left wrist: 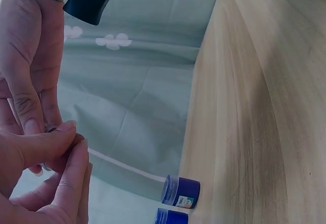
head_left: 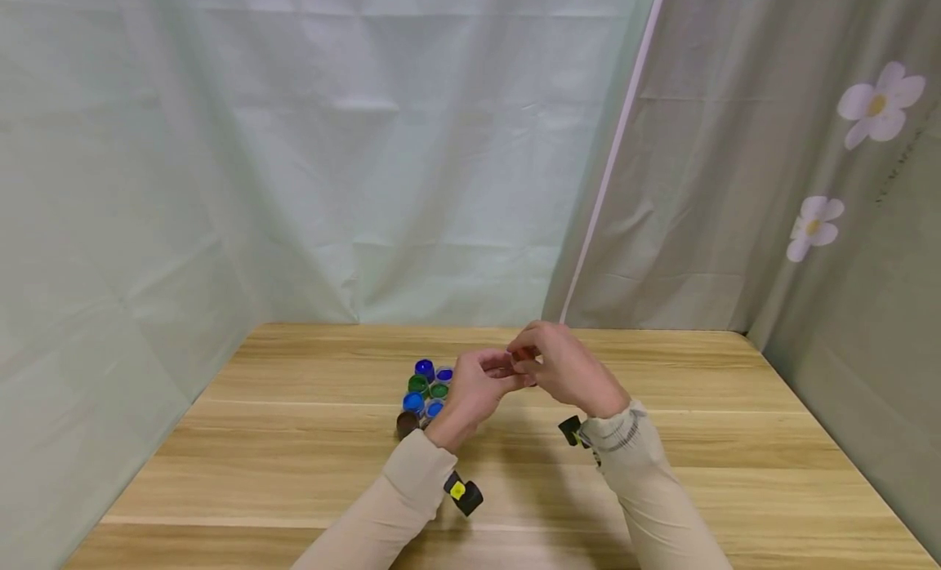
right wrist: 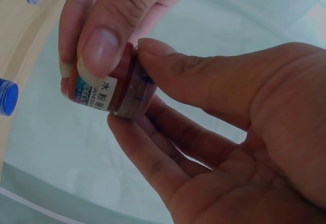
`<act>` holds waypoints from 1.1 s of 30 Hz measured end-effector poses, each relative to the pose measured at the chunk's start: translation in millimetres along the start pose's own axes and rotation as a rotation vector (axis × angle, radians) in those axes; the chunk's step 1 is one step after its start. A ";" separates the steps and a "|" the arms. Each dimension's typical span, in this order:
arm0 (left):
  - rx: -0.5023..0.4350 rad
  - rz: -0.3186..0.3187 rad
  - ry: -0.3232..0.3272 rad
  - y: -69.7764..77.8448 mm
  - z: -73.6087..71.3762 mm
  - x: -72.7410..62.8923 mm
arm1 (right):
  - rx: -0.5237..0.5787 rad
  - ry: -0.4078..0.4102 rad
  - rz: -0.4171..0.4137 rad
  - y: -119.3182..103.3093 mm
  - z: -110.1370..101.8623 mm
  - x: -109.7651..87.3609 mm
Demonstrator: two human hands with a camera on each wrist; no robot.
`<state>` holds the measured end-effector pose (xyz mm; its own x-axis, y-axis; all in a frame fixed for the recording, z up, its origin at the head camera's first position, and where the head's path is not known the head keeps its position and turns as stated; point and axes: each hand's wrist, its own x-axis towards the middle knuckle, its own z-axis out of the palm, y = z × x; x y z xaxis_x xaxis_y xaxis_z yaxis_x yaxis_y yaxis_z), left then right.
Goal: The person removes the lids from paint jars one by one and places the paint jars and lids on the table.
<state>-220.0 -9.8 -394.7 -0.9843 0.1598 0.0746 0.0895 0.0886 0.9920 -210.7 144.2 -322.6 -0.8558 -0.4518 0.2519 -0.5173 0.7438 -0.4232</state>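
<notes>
Above the table, a small reddish-brown paint jar [right wrist: 97,84] with a white label is held between both hands. My left hand [head_left: 474,388] grips the jar's body, thumb over the label in the right wrist view. My right hand [head_left: 569,370] pinches the clear ribbed lid [right wrist: 136,94] between thumb and fingers; the lid sits on the jar. In the left wrist view the fingers hide most of the jar. Beside the left hand on the table stand several paint jars, among them a dark blue jar [head_left: 424,369], a green jar [head_left: 418,384] and a brown jar [head_left: 408,425].
The jars stand close together on a wooden table [head_left: 294,464], left of the hands. Pale curtains [head_left: 441,145] hang behind and at both sides of it. A black wrist strap piece [head_left: 466,498] juts out below the left wrist.
</notes>
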 end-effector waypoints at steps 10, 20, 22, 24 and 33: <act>-0.123 -0.022 -0.009 0.1 2.8 1.3 | 0.022 0.031 0.083 1.4 -1.2 -0.9; -0.059 -0.035 0.026 -1.5 4.5 0.2 | 0.015 0.034 0.088 1.5 1.2 0.8; -0.048 -0.027 0.021 -1.7 4.2 0.2 | 0.006 0.036 0.080 1.1 1.1 0.8; -0.044 -0.022 0.012 -1.6 3.8 0.2 | 0.001 0.036 0.073 0.8 0.7 0.6; -0.035 -0.018 -0.033 0.3 1.3 0.0 | 0.007 0.003 0.038 0.8 -0.8 -1.2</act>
<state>-219.8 -8.6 -394.5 -0.9801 0.1912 0.0541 0.0662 0.0571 0.9962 -210.0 145.7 -322.5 -0.8750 -0.4217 0.2376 -0.4841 0.7572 -0.4386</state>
